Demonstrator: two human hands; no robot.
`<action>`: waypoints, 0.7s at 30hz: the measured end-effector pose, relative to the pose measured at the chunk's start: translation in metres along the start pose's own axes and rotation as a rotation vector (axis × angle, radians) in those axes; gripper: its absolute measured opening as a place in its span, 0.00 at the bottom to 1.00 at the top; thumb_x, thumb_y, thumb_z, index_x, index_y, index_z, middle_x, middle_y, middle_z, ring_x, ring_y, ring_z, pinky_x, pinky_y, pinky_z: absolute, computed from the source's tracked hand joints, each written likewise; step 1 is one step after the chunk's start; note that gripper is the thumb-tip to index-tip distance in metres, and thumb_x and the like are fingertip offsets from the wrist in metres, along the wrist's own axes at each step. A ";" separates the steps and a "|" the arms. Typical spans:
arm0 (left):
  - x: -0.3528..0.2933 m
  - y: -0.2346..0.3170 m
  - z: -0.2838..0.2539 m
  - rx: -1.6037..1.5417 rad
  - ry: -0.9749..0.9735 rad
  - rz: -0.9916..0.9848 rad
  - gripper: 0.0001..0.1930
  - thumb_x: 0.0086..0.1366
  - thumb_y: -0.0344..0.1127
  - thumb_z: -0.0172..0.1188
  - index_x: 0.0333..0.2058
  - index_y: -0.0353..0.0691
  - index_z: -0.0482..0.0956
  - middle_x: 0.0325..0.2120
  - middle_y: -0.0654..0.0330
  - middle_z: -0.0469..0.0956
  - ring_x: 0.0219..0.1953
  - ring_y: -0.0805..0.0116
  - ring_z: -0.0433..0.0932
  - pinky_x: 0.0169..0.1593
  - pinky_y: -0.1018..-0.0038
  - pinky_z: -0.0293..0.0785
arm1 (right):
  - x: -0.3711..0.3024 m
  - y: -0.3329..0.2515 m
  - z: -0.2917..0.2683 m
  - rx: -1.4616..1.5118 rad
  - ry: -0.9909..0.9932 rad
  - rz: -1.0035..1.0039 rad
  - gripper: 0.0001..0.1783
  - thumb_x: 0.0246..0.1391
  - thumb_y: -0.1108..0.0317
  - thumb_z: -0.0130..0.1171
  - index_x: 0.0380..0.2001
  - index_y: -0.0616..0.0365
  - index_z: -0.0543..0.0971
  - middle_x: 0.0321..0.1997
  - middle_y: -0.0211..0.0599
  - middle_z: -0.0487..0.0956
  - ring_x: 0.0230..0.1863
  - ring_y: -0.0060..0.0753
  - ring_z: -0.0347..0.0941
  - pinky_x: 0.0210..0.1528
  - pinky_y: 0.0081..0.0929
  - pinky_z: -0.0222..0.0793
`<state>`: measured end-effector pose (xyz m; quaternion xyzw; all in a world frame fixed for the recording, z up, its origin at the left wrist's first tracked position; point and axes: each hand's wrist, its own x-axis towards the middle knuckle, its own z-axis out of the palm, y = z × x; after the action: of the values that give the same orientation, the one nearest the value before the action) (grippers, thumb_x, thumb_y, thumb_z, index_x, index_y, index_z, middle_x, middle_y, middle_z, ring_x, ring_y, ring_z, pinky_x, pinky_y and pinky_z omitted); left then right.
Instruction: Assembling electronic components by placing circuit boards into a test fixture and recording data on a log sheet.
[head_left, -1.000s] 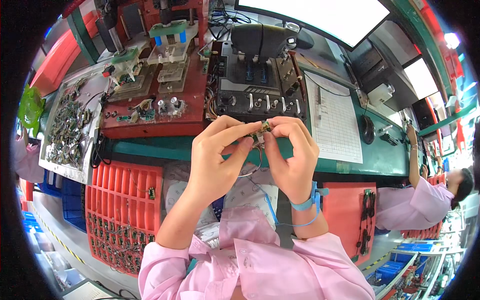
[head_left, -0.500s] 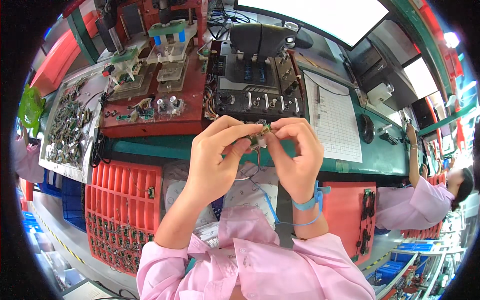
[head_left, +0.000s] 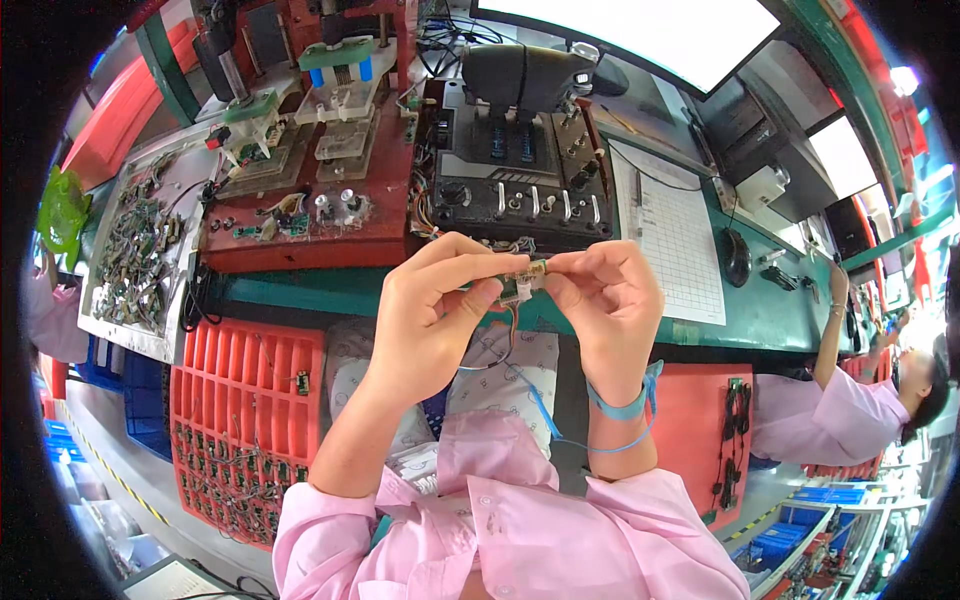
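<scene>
Left hand (head_left: 430,315) and right hand (head_left: 610,300) pinch a small green circuit board (head_left: 522,280) between fingertips; thin wires dangle beneath it, above the green workbench (head_left: 780,320).

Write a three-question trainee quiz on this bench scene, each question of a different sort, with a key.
1. True or false: the left hand and right hand both pinch the small circuit board.
2. Multiple choice: the blue wrist strap sits on (A) the left wrist, (B) the right wrist, (C) neither.
3. Fill in: the red slotted tray lies to the person's ____ side, below the green bench edge.

Key: 1 true; 2 B; 3 left.
</scene>
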<state>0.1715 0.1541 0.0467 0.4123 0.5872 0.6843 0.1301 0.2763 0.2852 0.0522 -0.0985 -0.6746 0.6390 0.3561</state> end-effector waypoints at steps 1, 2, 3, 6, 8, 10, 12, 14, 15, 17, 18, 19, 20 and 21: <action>0.000 0.000 0.000 0.000 0.000 0.000 0.13 0.58 0.17 0.53 0.40 0.34 0.81 0.32 0.61 0.74 0.33 0.75 0.74 0.33 0.82 0.72 | 0.000 0.001 0.001 0.017 -0.006 -0.005 0.11 0.49 0.85 0.58 0.33 0.63 0.70 0.35 0.38 0.78 0.39 0.24 0.76 0.44 0.21 0.73; 0.000 0.000 -0.001 0.015 0.012 0.010 0.13 0.58 0.17 0.53 0.41 0.34 0.81 0.32 0.61 0.74 0.32 0.76 0.74 0.33 0.82 0.71 | 0.000 0.003 0.001 0.035 -0.012 -0.009 0.11 0.49 0.85 0.57 0.34 0.63 0.70 0.36 0.38 0.78 0.39 0.23 0.75 0.44 0.21 0.72; -0.001 -0.001 -0.002 0.030 0.024 0.020 0.13 0.58 0.17 0.53 0.41 0.35 0.81 0.32 0.61 0.74 0.32 0.76 0.74 0.32 0.83 0.70 | 0.000 0.004 0.000 0.035 -0.012 -0.008 0.11 0.49 0.85 0.57 0.34 0.63 0.70 0.36 0.38 0.78 0.39 0.23 0.75 0.44 0.21 0.72; -0.001 -0.005 -0.002 0.067 0.034 0.022 0.13 0.58 0.18 0.54 0.41 0.35 0.81 0.32 0.61 0.74 0.32 0.77 0.73 0.32 0.84 0.69 | 0.001 0.005 -0.002 0.077 -0.059 0.052 0.12 0.49 0.85 0.56 0.38 0.63 0.71 0.38 0.36 0.76 0.40 0.22 0.74 0.43 0.20 0.72; -0.002 -0.005 -0.001 0.028 0.040 0.021 0.13 0.58 0.18 0.54 0.41 0.36 0.81 0.32 0.62 0.74 0.31 0.77 0.73 0.31 0.84 0.69 | 0.001 0.006 0.002 0.030 -0.075 0.002 0.15 0.48 0.84 0.58 0.40 0.62 0.71 0.38 0.33 0.76 0.39 0.21 0.74 0.41 0.20 0.72; -0.003 -0.004 0.000 -0.008 0.049 0.018 0.14 0.58 0.18 0.55 0.41 0.36 0.82 0.32 0.62 0.74 0.31 0.78 0.73 0.31 0.84 0.68 | -0.001 0.006 0.007 0.027 -0.063 0.017 0.16 0.47 0.83 0.59 0.40 0.62 0.72 0.39 0.33 0.75 0.39 0.21 0.74 0.40 0.20 0.72; -0.003 -0.004 0.001 0.041 0.041 0.016 0.14 0.58 0.18 0.55 0.40 0.37 0.82 0.31 0.62 0.74 0.30 0.78 0.73 0.30 0.84 0.68 | -0.002 0.006 0.009 0.016 -0.044 0.030 0.16 0.46 0.83 0.60 0.40 0.61 0.72 0.39 0.32 0.75 0.38 0.21 0.74 0.39 0.20 0.72; -0.002 -0.004 0.002 0.046 0.048 0.029 0.14 0.58 0.18 0.55 0.40 0.37 0.82 0.31 0.62 0.74 0.30 0.78 0.73 0.29 0.85 0.68 | -0.002 0.008 0.010 -0.034 -0.031 -0.010 0.18 0.45 0.82 0.61 0.41 0.61 0.72 0.40 0.32 0.75 0.38 0.21 0.74 0.38 0.20 0.72; -0.002 -0.004 0.002 0.052 0.056 0.043 0.14 0.58 0.18 0.55 0.40 0.38 0.82 0.31 0.62 0.74 0.30 0.78 0.73 0.28 0.85 0.68 | -0.002 0.009 0.010 -0.034 -0.030 -0.008 0.18 0.45 0.82 0.61 0.41 0.61 0.72 0.40 0.32 0.75 0.38 0.21 0.74 0.38 0.20 0.72; -0.002 -0.006 0.001 0.054 0.059 0.048 0.14 0.58 0.18 0.55 0.40 0.38 0.82 0.31 0.62 0.74 0.30 0.78 0.73 0.28 0.85 0.67 | -0.002 0.009 0.011 -0.068 -0.034 -0.003 0.19 0.44 0.82 0.62 0.41 0.60 0.72 0.40 0.33 0.75 0.39 0.21 0.74 0.37 0.19 0.72; -0.002 -0.007 0.001 0.056 0.062 0.054 0.14 0.57 0.18 0.55 0.40 0.38 0.82 0.31 0.62 0.74 0.29 0.79 0.72 0.27 0.85 0.67 | -0.002 0.009 0.011 -0.068 -0.033 -0.002 0.19 0.44 0.82 0.62 0.41 0.60 0.72 0.40 0.33 0.75 0.39 0.21 0.74 0.37 0.19 0.72; -0.002 -0.007 0.001 0.055 0.060 0.054 0.14 0.57 0.18 0.55 0.40 0.38 0.82 0.31 0.62 0.74 0.29 0.79 0.72 0.27 0.85 0.67 | -0.002 0.009 0.012 -0.074 -0.025 -0.004 0.20 0.43 0.81 0.63 0.41 0.60 0.72 0.40 0.33 0.75 0.38 0.21 0.73 0.36 0.19 0.72; -0.003 -0.008 0.001 0.057 0.057 0.044 0.14 0.57 0.18 0.55 0.40 0.38 0.83 0.31 0.62 0.74 0.29 0.79 0.72 0.27 0.85 0.66 | -0.003 0.009 0.013 -0.080 -0.018 -0.005 0.20 0.42 0.81 0.63 0.41 0.60 0.72 0.39 0.33 0.75 0.38 0.20 0.73 0.35 0.18 0.72; -0.003 -0.009 0.000 0.059 0.053 0.035 0.14 0.57 0.18 0.55 0.39 0.38 0.83 0.31 0.62 0.74 0.29 0.79 0.72 0.27 0.85 0.66 | -0.003 0.009 0.014 -0.079 -0.017 -0.003 0.20 0.42 0.81 0.63 0.41 0.60 0.72 0.39 0.33 0.75 0.38 0.20 0.73 0.35 0.18 0.72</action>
<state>0.1711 0.1546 0.0369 0.4078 0.6032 0.6795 0.0901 0.2672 0.2742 0.0434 -0.1060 -0.7025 0.6121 0.3472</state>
